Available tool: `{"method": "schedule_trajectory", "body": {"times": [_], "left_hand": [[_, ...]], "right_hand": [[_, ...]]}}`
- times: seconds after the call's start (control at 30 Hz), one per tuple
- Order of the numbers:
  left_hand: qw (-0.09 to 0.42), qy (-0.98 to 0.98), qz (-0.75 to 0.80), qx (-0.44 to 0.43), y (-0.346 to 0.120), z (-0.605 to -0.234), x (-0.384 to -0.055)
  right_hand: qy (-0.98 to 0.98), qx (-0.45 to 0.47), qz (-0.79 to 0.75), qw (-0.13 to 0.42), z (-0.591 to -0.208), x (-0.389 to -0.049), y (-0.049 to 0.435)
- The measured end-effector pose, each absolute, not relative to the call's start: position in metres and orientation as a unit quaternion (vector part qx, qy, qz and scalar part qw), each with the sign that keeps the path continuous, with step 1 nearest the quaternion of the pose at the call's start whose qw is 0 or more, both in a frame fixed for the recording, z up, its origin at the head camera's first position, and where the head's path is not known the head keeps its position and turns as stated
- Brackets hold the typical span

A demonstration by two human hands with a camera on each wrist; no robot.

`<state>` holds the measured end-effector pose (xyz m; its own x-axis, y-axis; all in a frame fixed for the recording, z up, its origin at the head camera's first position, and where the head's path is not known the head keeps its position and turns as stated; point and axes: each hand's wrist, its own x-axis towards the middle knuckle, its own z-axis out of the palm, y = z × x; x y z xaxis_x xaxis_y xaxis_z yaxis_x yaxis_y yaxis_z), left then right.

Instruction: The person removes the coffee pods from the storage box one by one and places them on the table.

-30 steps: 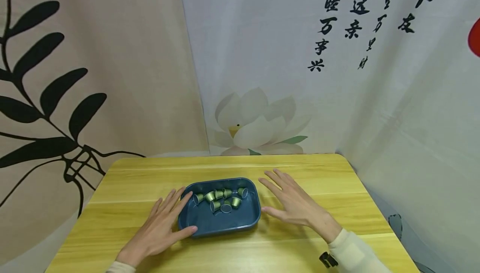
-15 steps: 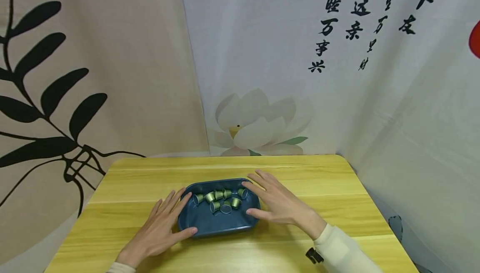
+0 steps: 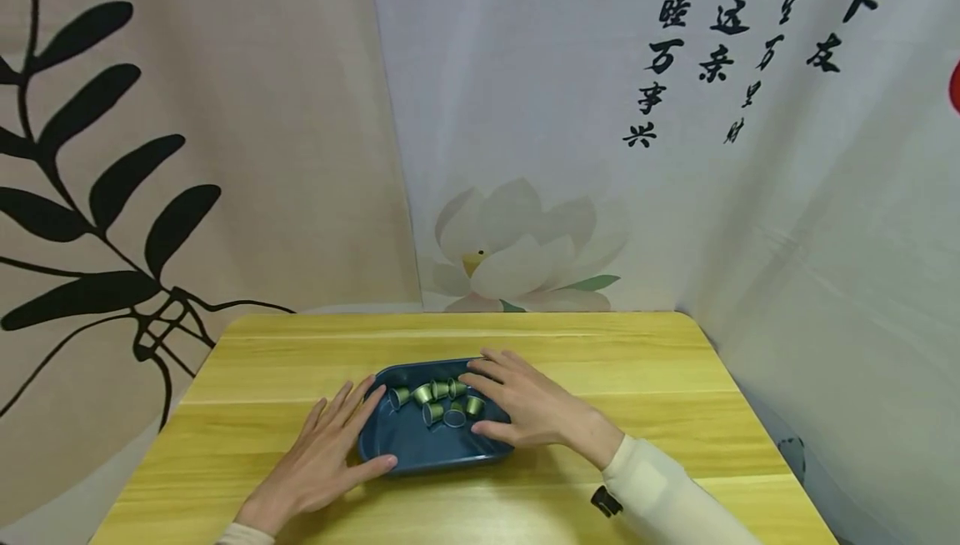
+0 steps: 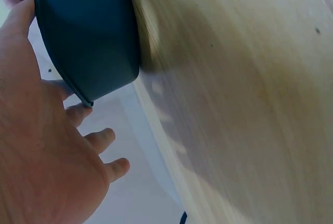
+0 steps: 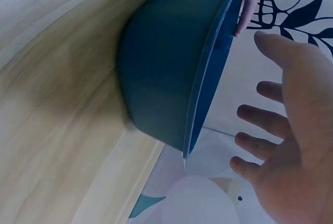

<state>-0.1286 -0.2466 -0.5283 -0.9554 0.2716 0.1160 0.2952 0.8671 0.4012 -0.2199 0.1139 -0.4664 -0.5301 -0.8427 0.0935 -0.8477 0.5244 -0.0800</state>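
Pale cloth hangs behind and beside the work: to the left beyond the tray, a beige panel (image 3: 315, 153) carries a dark leafy branch print (image 3: 123, 182); straight behind the tray, a whiter panel (image 3: 517, 70) shows a faint lotus print (image 3: 517, 257), with columns of black characters (image 3: 651, 99) higher up and to the tray's right. Beneath the tray lies a yellow wood-grain table (image 3: 202, 445), its far edge parted from the tray by a strip of bare wood. On it stands the dark blue tray (image 3: 420, 449), rectangular with rounded corners. Green capsules (image 3: 432, 413) lie loosely grouped inside, mostly in the tray's far half, several tipped on their sides; its near part shows bare blue floor. At the tray's left end, the person's left hand (image 3: 318, 462) is spread wide, thumb near the close corner and fingertips by the far one; the left wrist view shows thumb and a finger meeting the rim, with no grip closed around it. Over the tray's right end is the right hand (image 3: 528, 403), its fingers and thumb spread apart and holding nothing; the right wrist view shows a gap between them and the rim. Nearer the person than the tray's right end, a cream sleeve (image 3: 663, 482) covers that forearm, a small black clip (image 3: 606, 502) at its cuff.
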Motion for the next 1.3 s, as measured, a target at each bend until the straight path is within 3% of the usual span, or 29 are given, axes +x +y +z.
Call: {"method": "schedule_trajectory", "body": {"times": [0.73,1.3], "left_hand": [[0.022,-0.963,-0.219,-0.155,-0.249,-0.534,-0.128],[0.011,-0.965,-0.217,-0.150,-0.249,-0.533,-0.128]], "right_hand": [[-0.857,0.510,0.059,-0.053,-0.480,-0.237,0.081],[-0.844,0.535,0.000,-0.042,-0.490,-0.241,0.067]]}}
